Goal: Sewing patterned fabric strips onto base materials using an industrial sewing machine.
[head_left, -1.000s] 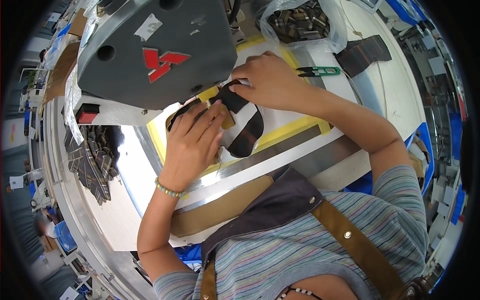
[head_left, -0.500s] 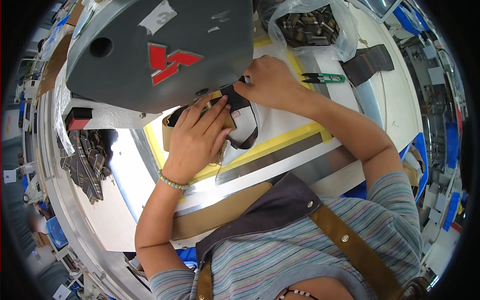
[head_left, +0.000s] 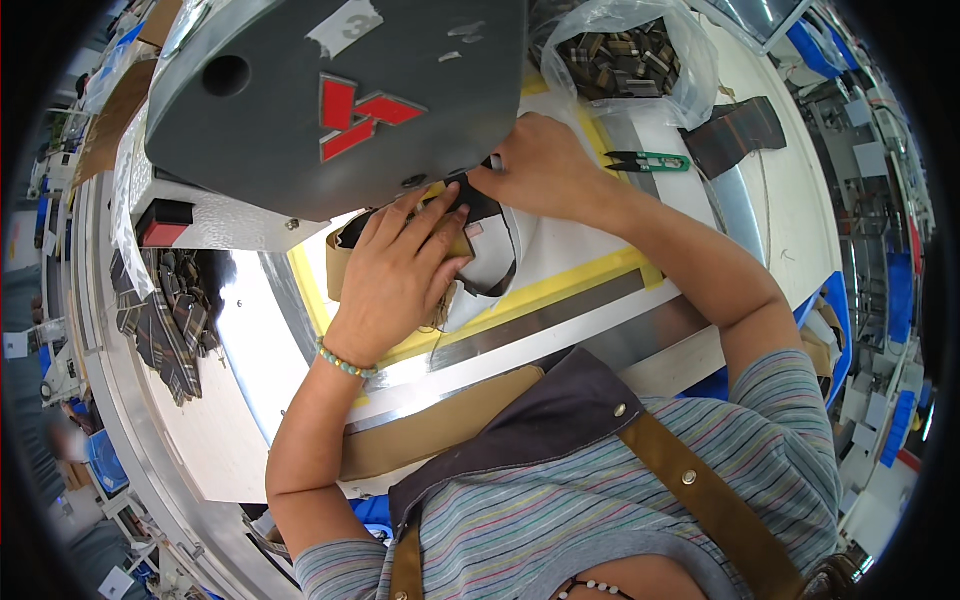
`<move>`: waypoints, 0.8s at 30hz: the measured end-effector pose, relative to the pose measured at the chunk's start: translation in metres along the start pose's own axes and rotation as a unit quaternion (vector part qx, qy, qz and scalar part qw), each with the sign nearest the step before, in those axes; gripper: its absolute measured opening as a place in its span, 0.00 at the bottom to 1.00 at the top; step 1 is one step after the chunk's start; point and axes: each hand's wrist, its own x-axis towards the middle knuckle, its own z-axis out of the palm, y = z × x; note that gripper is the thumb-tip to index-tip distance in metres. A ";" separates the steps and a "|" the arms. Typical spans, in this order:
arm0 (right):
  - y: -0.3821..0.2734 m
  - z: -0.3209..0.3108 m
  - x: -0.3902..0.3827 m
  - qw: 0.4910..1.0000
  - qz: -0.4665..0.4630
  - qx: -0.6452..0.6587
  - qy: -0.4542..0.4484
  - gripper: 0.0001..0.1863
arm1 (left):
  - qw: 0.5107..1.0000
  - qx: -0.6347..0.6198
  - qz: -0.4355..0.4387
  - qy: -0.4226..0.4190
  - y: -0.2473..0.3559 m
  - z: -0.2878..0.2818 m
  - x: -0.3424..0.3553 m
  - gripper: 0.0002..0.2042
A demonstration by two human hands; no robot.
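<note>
Under the grey head of a sewing machine point(head_left: 290, 130) lies a curved fabric piece point(head_left: 492, 262) with tan, black and white faces. My left hand point(head_left: 400, 245) rests on it, palm down and fingers stretched out, so it is open. A loose tuft of threads hangs below that palm. At the far right edge of the fabric is my right hand point(head_left: 545, 165), its fingers curled and its thumb bent against the dark cloth. The machine head partly hides those fingertips, and the needle area cannot be seen.
Green-handled thread snips point(head_left: 650, 161) lie right of my right hand, beside a dark plaid strip point(head_left: 738, 135). A clear plastic bag point(head_left: 690, 85) of small plaid pieces stands at the back. Plaid cloth point(head_left: 165, 325) is heaped at left. Yellow tape point(head_left: 560, 288) borders the white work surface.
The machine and table sit slightly farther right in the picture. Both hands keep nearly the same place on the fabric.
</note>
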 end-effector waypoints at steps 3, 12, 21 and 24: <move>0.014 -0.014 0.001 0.994 -0.094 -0.030 0.048 0.15 | 0.999 -0.043 -0.015 0.014 -0.001 0.002 -0.001 0.24; 0.032 -0.019 -0.032 0.946 -0.321 -0.028 -0.033 0.21 | 0.997 -0.062 -0.033 0.027 0.001 0.003 0.002 0.22; 0.042 -0.001 -0.027 0.930 -0.364 -0.005 0.051 0.22 | 0.996 -0.074 -0.031 0.047 -0.002 0.008 -0.001 0.24; 0.042 0.000 -0.028 0.930 -0.363 -0.010 0.050 0.21 | 0.995 -0.047 -0.051 0.070 -0.003 0.008 -0.008 0.22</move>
